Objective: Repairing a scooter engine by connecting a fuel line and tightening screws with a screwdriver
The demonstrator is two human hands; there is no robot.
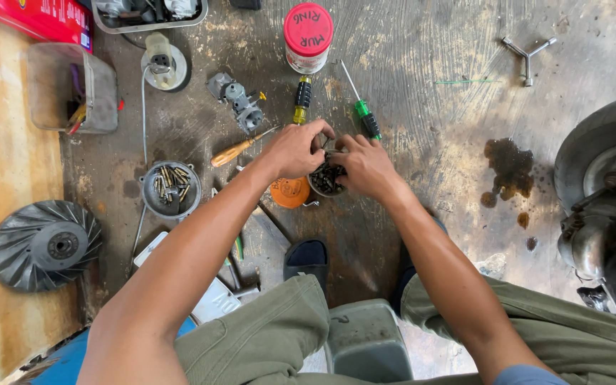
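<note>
Fingers of both hands meet over a small round tin of dark screws [327,180]: the left hand [295,150] curls at its ten o'clock rim, the right hand [366,165] at three o'clock, fingertips pressed together, perhaps pinching a small part, though I cannot tell. An orange lid [289,192] lies at the tin's eight o'clock, a green-handled screwdriver [363,114] at one o'clock, within reach.
</note>
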